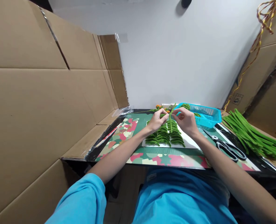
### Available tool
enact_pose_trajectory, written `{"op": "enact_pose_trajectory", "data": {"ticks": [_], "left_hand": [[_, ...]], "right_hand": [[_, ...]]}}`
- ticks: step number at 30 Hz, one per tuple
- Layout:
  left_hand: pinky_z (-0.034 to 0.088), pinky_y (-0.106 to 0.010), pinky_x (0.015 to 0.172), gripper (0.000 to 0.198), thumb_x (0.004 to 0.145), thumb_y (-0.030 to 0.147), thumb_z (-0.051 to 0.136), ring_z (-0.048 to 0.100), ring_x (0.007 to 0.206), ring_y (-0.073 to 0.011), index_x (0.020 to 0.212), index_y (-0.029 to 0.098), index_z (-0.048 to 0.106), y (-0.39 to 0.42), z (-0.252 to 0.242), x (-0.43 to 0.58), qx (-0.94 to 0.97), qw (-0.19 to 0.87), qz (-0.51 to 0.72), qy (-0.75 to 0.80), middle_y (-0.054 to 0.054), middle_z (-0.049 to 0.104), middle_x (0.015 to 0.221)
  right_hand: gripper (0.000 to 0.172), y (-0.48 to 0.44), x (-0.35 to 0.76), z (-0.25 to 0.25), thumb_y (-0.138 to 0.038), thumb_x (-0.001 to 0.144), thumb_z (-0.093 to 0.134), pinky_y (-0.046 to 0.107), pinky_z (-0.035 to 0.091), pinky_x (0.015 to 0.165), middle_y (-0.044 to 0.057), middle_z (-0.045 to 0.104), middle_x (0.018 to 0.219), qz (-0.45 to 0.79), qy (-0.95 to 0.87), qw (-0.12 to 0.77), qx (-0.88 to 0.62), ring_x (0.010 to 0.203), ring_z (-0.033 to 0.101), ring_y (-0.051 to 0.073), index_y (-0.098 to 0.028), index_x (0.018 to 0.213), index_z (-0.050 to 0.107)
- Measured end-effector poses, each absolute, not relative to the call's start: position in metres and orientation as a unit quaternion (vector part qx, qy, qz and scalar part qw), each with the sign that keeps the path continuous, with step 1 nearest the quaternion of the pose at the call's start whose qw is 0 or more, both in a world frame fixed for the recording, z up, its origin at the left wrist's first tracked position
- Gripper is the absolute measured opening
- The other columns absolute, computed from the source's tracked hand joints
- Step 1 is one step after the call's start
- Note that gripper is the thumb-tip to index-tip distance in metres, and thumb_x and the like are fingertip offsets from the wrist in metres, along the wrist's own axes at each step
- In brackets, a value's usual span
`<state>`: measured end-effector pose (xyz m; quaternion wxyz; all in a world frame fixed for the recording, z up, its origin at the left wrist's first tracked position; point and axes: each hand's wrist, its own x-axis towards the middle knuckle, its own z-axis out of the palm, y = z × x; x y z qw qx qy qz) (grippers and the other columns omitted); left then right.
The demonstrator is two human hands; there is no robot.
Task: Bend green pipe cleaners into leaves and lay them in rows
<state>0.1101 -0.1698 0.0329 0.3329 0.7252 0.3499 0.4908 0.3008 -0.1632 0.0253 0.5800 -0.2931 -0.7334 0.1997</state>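
At far left, tall brown cardboard panels (39, 105), then a bright blue sleeve (81, 196) on the left arm. Next, a slim red-and-white strip (108, 135) lying on the left part of a green mat (170, 151) with a camouflage-patterned border, spread over a black-edged counter. In the middle, left hand (156, 120) with fingertips pinched together at a fuzzy green stem (171, 125), close in front of orange flowers (158, 106). Beneath the stem, three columns of curved green pieces (163, 134) on a white sheet (190, 143). Just right, right hand (186, 120), its grip likewise pinched on the stem, near the upper end. Behind that hand, a turquoise basket (216, 116) holding green coils (185, 106). Farther right, black-handled scissors (220, 142), then a loose heap of long green stems (254, 133) below a twisted yellow-brown cord (266, 20).
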Motion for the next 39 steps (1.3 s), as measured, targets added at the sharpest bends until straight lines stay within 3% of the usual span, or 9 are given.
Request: {"op": "enact_pose_trajectory", "data": {"ticks": [2,5,12,17,21,25,30,33,39], "left_hand": [[0.036,-0.024,0.053,0.043,0.088,0.057,0.071,0.045,0.052,-0.0093,0.089,0.020,0.051,-0.166,0.031,0.110,0.702,0.375,0.502,0.339,0.006,0.050,0.063],[0.038,-0.023,0.054,0.046,0.084,0.058,0.076,0.048,0.054,-0.0089,0.088,0.018,0.053,-0.164,0.029,0.110,0.690,0.395,0.515,0.320,0.005,0.053,0.064],[0.037,-0.023,0.055,0.041,0.089,0.054,0.073,0.044,0.056,-0.0085,0.088,0.019,0.051,-0.169,0.030,0.111,0.708,0.403,0.498,0.298,0.005,0.049,0.068],[0.042,-0.024,0.062,0.028,0.098,0.045,0.061,0.051,0.072,-0.0132,0.089,0.019,0.052,-0.183,0.039,0.111,0.767,0.242,0.485,0.343,-0.001,0.054,0.084],[0.042,-0.028,0.069,0.015,0.102,0.030,0.053,0.052,0.070,-0.0152,0.090,0.021,0.049,-0.190,0.043,0.109,0.822,0.094,0.433,0.357,-0.001,0.055,0.082],[0.041,-0.031,0.070,0.013,0.101,0.020,0.045,0.051,0.070,-0.0177,0.089,0.022,0.046,-0.185,0.042,0.106,0.855,-0.031,0.381,0.349,-0.003,0.056,0.082],[0.043,-0.036,0.075,0.014,0.098,0.013,0.042,0.053,0.075,-0.0229,0.089,0.022,0.047,-0.179,0.044,0.106,0.888,-0.147,0.297,0.318,-0.007,0.058,0.085],[0.043,-0.035,0.074,0.012,0.099,0.013,0.044,0.055,0.077,-0.0226,0.091,0.022,0.047,-0.180,0.045,0.110,0.875,-0.105,0.313,0.354,-0.007,0.059,0.087],[0.039,-0.030,0.070,0.017,0.103,0.033,0.050,0.052,0.070,-0.0157,0.091,0.021,0.049,-0.184,0.044,0.114,0.797,0.121,0.442,0.393,0.001,0.055,0.079]], "right_hand": [[0.024,-0.161,0.303,0.021,-0.044,0.099,0.064,0.032,0.054,0.062,0.008,0.075,0.098,0.066,-0.771,0.574,-0.267,0.064,0.065,0.017,-0.023,0.098,0.076],[0.023,-0.158,0.307,0.015,-0.036,0.104,0.059,0.032,0.057,0.067,0.008,0.078,0.105,-0.010,-0.802,0.545,-0.245,0.072,0.071,0.019,-0.025,0.103,0.079],[0.026,-0.159,0.309,0.013,-0.034,0.106,0.057,0.033,0.059,0.076,0.009,0.080,0.102,-0.019,-0.805,0.545,-0.234,0.084,0.076,0.022,-0.025,0.102,0.081],[0.031,-0.164,0.301,0.018,-0.040,0.105,0.055,0.033,0.055,0.064,0.009,0.076,0.093,0.070,-0.785,0.566,-0.241,0.068,0.068,0.020,-0.023,0.093,0.077],[0.038,-0.168,0.295,0.027,-0.055,0.097,0.063,0.031,0.044,0.056,0.006,0.065,0.075,0.177,-0.762,0.563,-0.266,0.060,0.054,0.018,-0.021,0.082,0.072],[0.045,-0.169,0.292,0.035,-0.063,0.085,0.073,0.029,0.037,0.054,0.003,0.058,0.068,0.306,-0.734,0.535,-0.286,0.061,0.047,0.016,-0.019,0.077,0.069],[0.052,-0.161,0.293,0.035,-0.068,0.088,0.064,0.026,0.033,0.046,-0.002,0.045,0.059,0.379,-0.726,0.497,-0.287,0.050,0.037,0.012,-0.020,0.070,0.061],[0.048,-0.158,0.294,0.037,-0.066,0.088,0.064,0.026,0.035,0.047,-0.002,0.046,0.060,0.377,-0.731,0.491,-0.288,0.052,0.039,0.013,-0.020,0.070,0.059],[0.042,-0.162,0.290,0.040,-0.060,0.089,0.065,0.028,0.041,0.058,0.002,0.057,0.072,0.316,-0.742,0.520,-0.282,0.066,0.051,0.017,-0.021,0.076,0.060]]}}
